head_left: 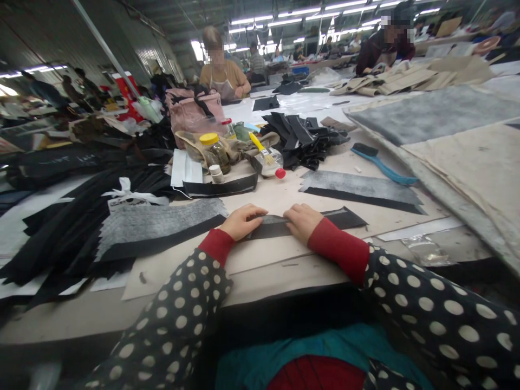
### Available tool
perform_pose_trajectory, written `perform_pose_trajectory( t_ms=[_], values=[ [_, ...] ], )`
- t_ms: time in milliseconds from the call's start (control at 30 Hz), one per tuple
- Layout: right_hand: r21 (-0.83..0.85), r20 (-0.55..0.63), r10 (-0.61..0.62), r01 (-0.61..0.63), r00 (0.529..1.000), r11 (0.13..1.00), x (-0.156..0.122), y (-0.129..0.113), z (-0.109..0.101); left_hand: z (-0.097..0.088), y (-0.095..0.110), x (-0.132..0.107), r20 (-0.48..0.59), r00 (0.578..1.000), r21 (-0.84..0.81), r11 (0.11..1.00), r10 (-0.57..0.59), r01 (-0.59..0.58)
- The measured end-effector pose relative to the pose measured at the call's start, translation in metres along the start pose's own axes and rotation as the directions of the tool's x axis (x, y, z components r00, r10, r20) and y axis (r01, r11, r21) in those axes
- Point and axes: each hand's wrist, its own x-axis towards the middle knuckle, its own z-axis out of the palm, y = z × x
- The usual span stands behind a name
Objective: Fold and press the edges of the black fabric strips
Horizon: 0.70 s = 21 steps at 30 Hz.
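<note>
The left hand (pixel 244 221) rests at the near end of the table (pixel 268 262), palm down, its thumb and fingertips at the top edge of a black strip (pixel 268 230); I cannot tell from here whether they pinch it. The right hand (pixel 303 222) lies across the same strip a little way along, fingers bent over it, and again I cannot tell whether they grip or merely press. The strip lies flat on the table, in front of the person, running under the right hand and out past its wrist. Just left of the left hand is a grey-and-black piece (pixel 162 222), ragged at its edges; a similar panel (pixel 365 189) lies beyond the right hand. Past the hands are a short black band (pixel 221 186), a mask (pixel 187 170), a small white bottle (pixel 216 173) and a yellow-lidded jar (pixel 219 154). Near them a yellow brush (pixel 262 146) rests against a red-capped bottle (pixel 272 162) lying on its side, beside a heap of black strips (pixel 303 138). A blue brush (pixel 382 162) lies farther right. Behind the jar is a pink bag (pixel 195 111), and across the table a co-worker (pixel 223 70) stands in an apron.
</note>
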Motion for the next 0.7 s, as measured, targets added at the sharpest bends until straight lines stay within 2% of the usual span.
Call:
perform_pose_trajectory(
  t_ms=[167,267,433,567,700],
  values=[
    [0.173,0.006,-0.103,0.1,0.995,0.98,0.015,-0.003,0.008,0.008,0.001,0.003,-0.035,0.999,0.003,1.0,0.0,0.0],
    [0.199,-0.022,-0.114,0.117,0.993,0.973,0.017,-0.004,0.01,0.011,-0.001,0.002,-0.057,0.998,0.033,0.999,0.028,-0.026],
    [0.055,-0.005,-0.175,0.175,0.985,0.983,0.013,-0.011,0.007,0.012,-0.002,0.002,-0.029,0.99,0.151,0.98,0.137,-0.131],
    [-0.069,0.01,-0.173,0.173,0.985,0.983,0.012,-0.021,0.007,0.007,0.005,-0.002,0.07,0.982,0.347,0.918,0.176,-0.189],
    [-0.098,-0.015,-0.15,0.148,0.989,0.984,0.014,-0.025,0.012,0.001,0.016,-0.008,0.173,0.971,0.505,0.831,0.167,-0.233]
  ],
)
